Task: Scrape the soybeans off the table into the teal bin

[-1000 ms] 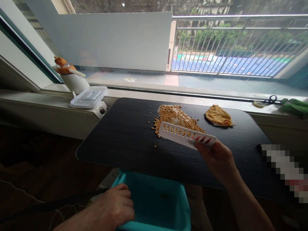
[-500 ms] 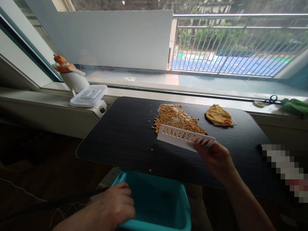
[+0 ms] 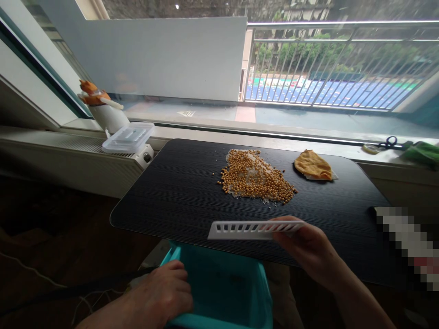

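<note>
My right hand (image 3: 303, 242) is closed on the right end of a white slotted plastic strip (image 3: 240, 230), held near the table's front edge. Beyond it, a heap of yellow soybeans (image 3: 257, 176) mixed with white grains lies on the dark wood-grain table (image 3: 171, 196). Below the front edge, my left hand (image 3: 168, 290) grips the left rim of a turquoise plastic bin (image 3: 265, 292). The bin stands under the edge, its inside in shadow.
A folded orange-yellow cloth (image 3: 313, 164) lies at the table's back right. On the radiator (image 3: 68, 146) at left sits a clear plastic lid (image 3: 129, 137) by a white container (image 3: 108, 118). Tape (image 3: 371, 149), scissors (image 3: 389, 141) and green cloth (image 3: 423, 153) lie on the sill.
My right hand has drawn the white strip from the heap's front towards the table's near edge. Two loose beans near that edge are out of sight now. My left hand stays on the bin.
</note>
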Demonstrator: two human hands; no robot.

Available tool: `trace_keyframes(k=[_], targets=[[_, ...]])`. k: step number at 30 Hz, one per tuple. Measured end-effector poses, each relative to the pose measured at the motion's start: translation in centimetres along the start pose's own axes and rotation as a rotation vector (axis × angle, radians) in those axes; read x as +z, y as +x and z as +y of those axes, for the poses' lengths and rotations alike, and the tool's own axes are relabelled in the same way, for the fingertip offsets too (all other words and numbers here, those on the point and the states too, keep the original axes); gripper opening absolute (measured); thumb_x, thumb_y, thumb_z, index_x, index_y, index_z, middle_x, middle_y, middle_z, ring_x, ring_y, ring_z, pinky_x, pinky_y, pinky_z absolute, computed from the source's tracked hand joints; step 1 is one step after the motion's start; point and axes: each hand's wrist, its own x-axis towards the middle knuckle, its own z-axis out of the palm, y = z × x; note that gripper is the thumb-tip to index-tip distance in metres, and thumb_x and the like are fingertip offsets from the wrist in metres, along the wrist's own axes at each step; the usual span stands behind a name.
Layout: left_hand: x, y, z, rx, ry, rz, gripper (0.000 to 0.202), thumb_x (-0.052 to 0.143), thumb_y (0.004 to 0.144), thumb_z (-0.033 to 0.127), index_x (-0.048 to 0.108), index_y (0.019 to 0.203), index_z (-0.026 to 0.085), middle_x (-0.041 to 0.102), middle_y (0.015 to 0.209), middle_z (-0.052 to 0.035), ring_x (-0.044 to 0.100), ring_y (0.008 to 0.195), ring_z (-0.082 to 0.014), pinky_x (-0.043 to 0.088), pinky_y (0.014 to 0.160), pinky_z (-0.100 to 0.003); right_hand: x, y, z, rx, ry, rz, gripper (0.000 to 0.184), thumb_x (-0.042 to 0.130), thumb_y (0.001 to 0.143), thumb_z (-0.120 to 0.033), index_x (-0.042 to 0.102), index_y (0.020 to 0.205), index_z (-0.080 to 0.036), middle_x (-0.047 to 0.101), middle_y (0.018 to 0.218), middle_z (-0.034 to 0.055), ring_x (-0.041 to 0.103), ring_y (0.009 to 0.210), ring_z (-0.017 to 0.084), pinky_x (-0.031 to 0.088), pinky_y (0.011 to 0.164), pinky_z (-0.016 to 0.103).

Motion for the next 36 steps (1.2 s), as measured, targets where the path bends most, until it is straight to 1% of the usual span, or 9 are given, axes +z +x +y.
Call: trace_keyframes(k=[3, 4, 6, 11, 15, 23, 28, 32, 36], targets=[[0.0, 0.0, 0.0, -0.042, 0.033, -0.024, 0.027, 0.066, 0.07, -0.001, 0.058, 0.082, 0.022, 0.065, 0.094, 0.002, 0.059, 0.094, -0.0199, 0.029, 0.11, -0.037, -0.4, 1.3, 0.5, -0.064, -0.102, 0.308, 0.012, 0.067, 0.085, -0.03, 0.073, 0.093, -0.023, 0.076, 0.088, 0.003, 0.07, 0.079, 0.02, 0.056, 0.072, 0.029], [0.0, 0.0, 0.0, -0.054, 0.046, -0.027, 0.028, 0.065, 0.069, -0.002, 0.058, 0.083, 0.021, 0.065, 0.096, 0.0015, 0.059, 0.097, -0.0209, 0.028, 0.111, -0.039, -0.4, 1.8, 0.7, -0.08, -0.148, 0.379, 0.012, 0.068, 0.085, -0.03, 0.073, 0.093, -0.023, 0.076, 0.088, 0.003, 0.07, 0.08, 0.021, 0.056, 0.074, 0.03], [0.0, 0.0, 0.0, -0.072, 0.071, -0.035, 0.028, 0.065, 0.068, -0.002, 0.057, 0.083, 0.021, 0.065, 0.095, 0.0009, 0.059, 0.099, -0.022, 0.028, 0.111, -0.041, -0.3, 2.9, 0.9, -0.106, -0.224, 0.433, 0.013, 0.067, 0.084, -0.029, 0.073, 0.093, -0.022, 0.076, 0.087, 0.003, 0.07, 0.08, 0.02, 0.055, 0.075, 0.03], [0.2, 0.4, 0.0, -0.082, 0.117, -0.034, 0.023, 0.072, 0.073, 0.005, 0.056, 0.077, 0.02, 0.066, 0.089, 0.0029, 0.059, 0.086, -0.0181, 0.035, 0.104, -0.036, 0.3, 4.1, 0.9, -0.153, -0.323, 0.401, 0.014, 0.065, 0.086, -0.028, 0.071, 0.094, -0.02, 0.074, 0.08, 0.0016, 0.067, 0.07, 0.017, 0.052, 0.066, 0.027], [0.7, 0.8, -0.1, -0.121, 0.163, -0.016, 0.021, 0.077, 0.079, 0.013, 0.058, 0.076, 0.019, 0.066, 0.088, 0.0024, 0.059, 0.084, -0.018, 0.039, 0.097, -0.033, 0.5, 4.1, 0.7, -0.149, -0.329, 0.395, 0.014, 0.063, 0.086, -0.028, 0.07, 0.094, -0.018, 0.073, 0.079, 0.0019, 0.067, 0.068, 0.016, 0.052, 0.065, 0.026], [0.3, 1.1, 1.4, -0.032, 0.242, 0.022, 0.022, 0.08, 0.079, 0.013, 0.059, 0.081, 0.019, 0.066, 0.094, 0.0, 0.059, 0.092, -0.0208, 0.038, 0.096, -0.034, 0.0, 3.5, 0.7, -0.142, -0.35, 0.367, 0.013, 0.062, 0.087, -0.029, 0.071, 0.093, -0.02, 0.074, 0.08, 0.0017, 0.067, 0.068, 0.016, 0.051, 0.064, 0.026], [-0.1, 1.8, 2.3, 0.038, 0.21, 0.051, 0.015, 0.072, 0.09, 0.02, 0.059, 0.082, 0.019, 0.067, 0.091, -0.0007, 0.059, 0.09, -0.0202, 0.04, 0.093, -0.032, 0.1, 3.7, 0.8, -0.139, -0.305, 0.356, 0.014, 0.063, 0.086, -0.029, 0.071, 0.092, -0.019, 0.074, 0.08, 0.0025, 0.067, 0.069, 0.017, 0.05, 0.065, 0.027], [-0.4, 1.9, 2.2, 0.032, 0.197, 0.026, 0.022, 0.077, 0.082, 0.013, 0.056, 0.082, 0.019, 0.066, 0.092, 0.0008, 0.059, 0.09, -0.0196, 0.04, 0.092, -0.03, 1.2, 4.1, 1.3, -0.125, -0.208, 0.286, 0.014, 0.063, 0.086, -0.03, 0.071, 0.091, -0.019, 0.074, 0.083, 0.0038, 0.067, 0.073, 0.018, 0.051, 0.068, 0.028], [-0.9, 1.2, 1.7, -0.014, 0.175, 0.0, 0.026, 0.07, 0.077, 0.0, 0.056, 0.086, 0.02, 0.065, 0.096, 0.0024, 0.058, 0.089, -0.018, 0.04, 0.09, -0.027, 2.7, 5.1, 2.2, -0.122, -0.11, 0.219, 0.015, 0.061, 0.088, -0.03, 0.07, 0.092, -0.019, 0.073, 0.085, 0.0041, 0.066, 0.076, 0.018, 0.05, 0.071, 0.029]])
